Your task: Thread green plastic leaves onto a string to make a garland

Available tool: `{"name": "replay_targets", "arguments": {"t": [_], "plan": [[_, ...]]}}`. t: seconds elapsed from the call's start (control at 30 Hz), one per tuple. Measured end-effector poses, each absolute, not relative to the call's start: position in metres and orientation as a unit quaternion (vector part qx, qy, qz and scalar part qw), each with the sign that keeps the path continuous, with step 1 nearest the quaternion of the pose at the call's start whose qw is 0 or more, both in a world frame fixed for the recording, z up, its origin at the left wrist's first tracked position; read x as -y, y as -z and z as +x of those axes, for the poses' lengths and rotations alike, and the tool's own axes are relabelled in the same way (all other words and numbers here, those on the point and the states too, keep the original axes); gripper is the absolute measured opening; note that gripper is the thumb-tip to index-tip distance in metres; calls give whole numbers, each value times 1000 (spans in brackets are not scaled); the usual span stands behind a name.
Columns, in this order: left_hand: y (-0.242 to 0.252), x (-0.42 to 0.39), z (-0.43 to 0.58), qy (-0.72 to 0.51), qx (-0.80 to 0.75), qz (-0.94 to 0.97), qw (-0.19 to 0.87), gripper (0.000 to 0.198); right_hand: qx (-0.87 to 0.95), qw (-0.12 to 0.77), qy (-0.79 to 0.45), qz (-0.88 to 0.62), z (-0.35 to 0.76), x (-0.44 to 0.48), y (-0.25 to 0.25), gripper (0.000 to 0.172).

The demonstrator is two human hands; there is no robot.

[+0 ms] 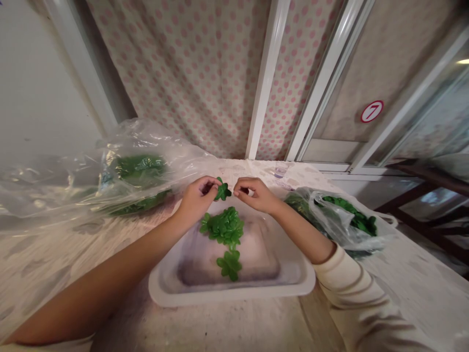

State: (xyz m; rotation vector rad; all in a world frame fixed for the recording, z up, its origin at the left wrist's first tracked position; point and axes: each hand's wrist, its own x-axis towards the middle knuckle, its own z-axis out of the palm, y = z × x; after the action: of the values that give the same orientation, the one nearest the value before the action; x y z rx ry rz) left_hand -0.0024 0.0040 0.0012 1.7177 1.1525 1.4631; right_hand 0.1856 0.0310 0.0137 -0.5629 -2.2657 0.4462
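My left hand (199, 198) pinches a dark green flower-shaped leaf piece (223, 190) by its edge, above the far part of a white tray (234, 295). Just right of that piece, my right hand (257, 195) is closed with thumb and fingertips together; whatever it may hold is too small to make out. Inside the tray lies a heap of lighter green flower-shaped leaf pieces (224, 226). A separate bright green piece (230, 265) rests nearer to me on the tray floor.
A large clear plastic bag (146, 146) with green pieces inside spreads over the table's left side. To the right sits a smaller clear bag (330, 220) of dark green pieces. A small clear cup (281, 170) stands at the back, before the spotted curtain (183, 73).
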Motion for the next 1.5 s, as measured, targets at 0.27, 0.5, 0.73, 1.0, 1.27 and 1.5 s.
{"name": "replay_targets", "arguments": {"t": [0.27, 0.5, 0.73, 1.0, 1.27, 1.5], "plan": [[3, -4, 0, -516, -407, 681, 323, 16, 873, 408, -151, -221, 185, -37, -10, 27], [5, -6, 1, -515, -386, 690, 332, 22, 883, 393, -156, -202, 185, -37, -11, 30], [3, -4, 0, -511, -392, 692, 326, 22, 879, 400, -156, -205, 185, -36, -11, 28], [4, -5, -1, -512, -392, 687, 336, 25, 882, 407, -138, -194, 185, -35, -12, 25], [7, -7, -1, -509, -385, 697, 327, 25, 883, 416, -115, -183, 185, -36, -11, 23], [8, -7, -1, -506, -382, 695, 338, 25, 878, 419, -118, -200, 185, -36, -11, 17]]}}
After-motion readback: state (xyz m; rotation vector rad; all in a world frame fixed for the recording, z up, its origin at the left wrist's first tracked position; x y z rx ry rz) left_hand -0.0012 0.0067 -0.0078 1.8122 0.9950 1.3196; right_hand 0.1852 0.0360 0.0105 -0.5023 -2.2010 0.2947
